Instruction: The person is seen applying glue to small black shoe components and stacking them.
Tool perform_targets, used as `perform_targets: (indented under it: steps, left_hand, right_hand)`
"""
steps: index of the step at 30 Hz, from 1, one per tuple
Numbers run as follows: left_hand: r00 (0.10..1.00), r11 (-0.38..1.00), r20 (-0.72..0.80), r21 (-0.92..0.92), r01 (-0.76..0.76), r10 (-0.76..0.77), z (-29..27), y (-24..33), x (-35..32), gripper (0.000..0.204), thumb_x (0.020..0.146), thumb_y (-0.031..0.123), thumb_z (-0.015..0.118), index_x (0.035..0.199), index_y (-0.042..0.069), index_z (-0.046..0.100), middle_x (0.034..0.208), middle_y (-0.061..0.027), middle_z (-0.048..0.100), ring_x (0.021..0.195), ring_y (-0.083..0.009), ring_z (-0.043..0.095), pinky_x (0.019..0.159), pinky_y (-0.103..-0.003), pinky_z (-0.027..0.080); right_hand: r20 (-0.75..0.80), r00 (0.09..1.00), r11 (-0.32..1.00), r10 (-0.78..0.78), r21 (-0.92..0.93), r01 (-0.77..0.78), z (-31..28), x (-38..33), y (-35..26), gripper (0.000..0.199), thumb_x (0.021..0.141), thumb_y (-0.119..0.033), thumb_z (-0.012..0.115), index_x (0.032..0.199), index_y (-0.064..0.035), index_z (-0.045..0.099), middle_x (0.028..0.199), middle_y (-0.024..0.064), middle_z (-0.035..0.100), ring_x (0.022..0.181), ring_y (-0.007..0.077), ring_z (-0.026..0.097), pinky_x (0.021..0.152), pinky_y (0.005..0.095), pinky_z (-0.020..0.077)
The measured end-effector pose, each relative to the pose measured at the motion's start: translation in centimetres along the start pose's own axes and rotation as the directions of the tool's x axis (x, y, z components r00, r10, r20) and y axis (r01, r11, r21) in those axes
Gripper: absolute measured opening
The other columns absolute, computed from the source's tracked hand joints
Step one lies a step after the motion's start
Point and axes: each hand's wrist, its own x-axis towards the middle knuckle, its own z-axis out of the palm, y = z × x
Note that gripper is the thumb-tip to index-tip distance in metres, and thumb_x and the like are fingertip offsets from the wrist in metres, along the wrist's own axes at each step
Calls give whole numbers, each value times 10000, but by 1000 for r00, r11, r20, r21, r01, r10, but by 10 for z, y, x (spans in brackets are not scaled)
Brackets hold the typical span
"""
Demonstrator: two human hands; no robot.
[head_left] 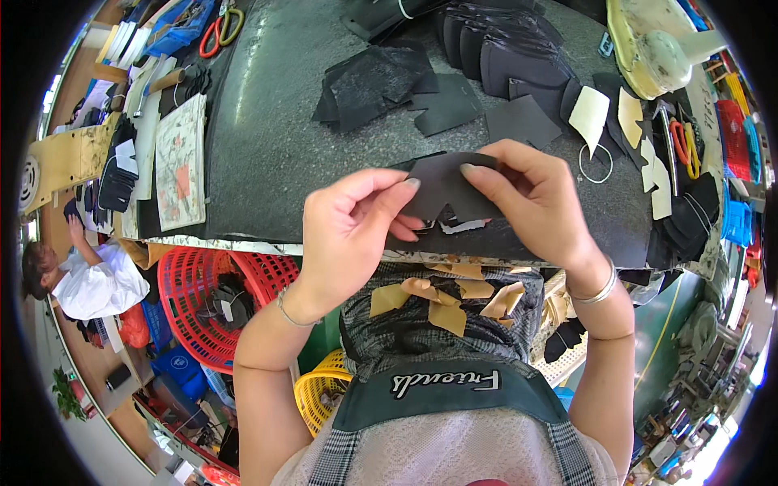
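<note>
Between my two hands, just over the near edge of the dark worktable [275, 146], is a thin black cut piece [447, 186] with a notch in its lower edge. My left hand [356, 215] pinches its left side between thumb and fingers. On the other side, my right hand [531, 198] grips the upper right edge, thumb on the face turned toward me. Farther back lie a loose pile of black pieces [374, 85] and several neat stacks of curved black pieces [510, 53]. Tan paper-like scraps [448, 316] rest on the apron over my lap.
A red plastic basket [194, 324] and a yellow basket [312, 389] stand below at the left. Scissors [212, 36] lie at the table's far left, with a stained board [180, 162] nearer. Cream pieces [589, 113] and a pale container [648, 57] are at the right. Another person [97, 279] works far left.
</note>
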Motion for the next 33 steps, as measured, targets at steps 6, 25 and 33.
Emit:
perform_targets:
  steps: [6,25,33]
  left_hand:
    - [990,981,-143,191,32,-5,-6,-22,-11,193,920,12,638,1103,-7,577,806,-36,626,585,-52,579,493,-181,476]
    - [852,575,169,672,-467,495,10,-12,7,278,778,-79,663,1008,72,706,868,-69,538,751,-163,553,691,-266,450]
    - [886,761,411,-499,414,-212,55,-2,35,373,881,7,677,1218,-88,548,1199,-206,619,1066,-212,641,915,-366,541]
  right_hand:
    - [-1,977,926,-212,-320,200,17,12,11,375,845,-90,732,1114,32,499,638,67,545,552,137,546,524,274,444]
    - [-266,838,355,-477,-930,-93,-105,-8,46,493,814,-66,720,1268,-14,533,955,180,662,881,334,636,817,404,503]
    - [151,620,229,-770,-842,489,-52,-45,-2,295,824,114,622,1091,4,680,998,117,706,1028,315,659,850,365,548]
